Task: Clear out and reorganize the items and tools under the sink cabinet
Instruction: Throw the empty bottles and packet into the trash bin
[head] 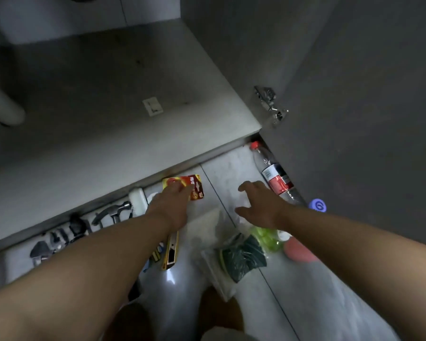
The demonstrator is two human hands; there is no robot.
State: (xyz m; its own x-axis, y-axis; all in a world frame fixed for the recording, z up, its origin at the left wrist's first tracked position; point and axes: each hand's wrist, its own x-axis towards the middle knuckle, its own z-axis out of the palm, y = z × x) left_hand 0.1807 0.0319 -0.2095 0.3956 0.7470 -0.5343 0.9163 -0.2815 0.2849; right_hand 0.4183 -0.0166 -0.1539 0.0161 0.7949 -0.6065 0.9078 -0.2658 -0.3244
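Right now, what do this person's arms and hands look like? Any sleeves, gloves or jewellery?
The left hand and right hand are bare, without gloves. The left forearm and right forearm are bare too; no sleeve reaches into view, and no watch or bracelet shows at either wrist. The picture is too blurred to rule out a thin ring.

A home kitchen floor: open under-sink cabinet (123, 99) with drain pipe (3, 104), tiled floor (231, 173).

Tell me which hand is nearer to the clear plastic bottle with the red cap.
Right. The right hand is just left of the clear plastic bottle; the left hand is on the red and yellow box, farther left.
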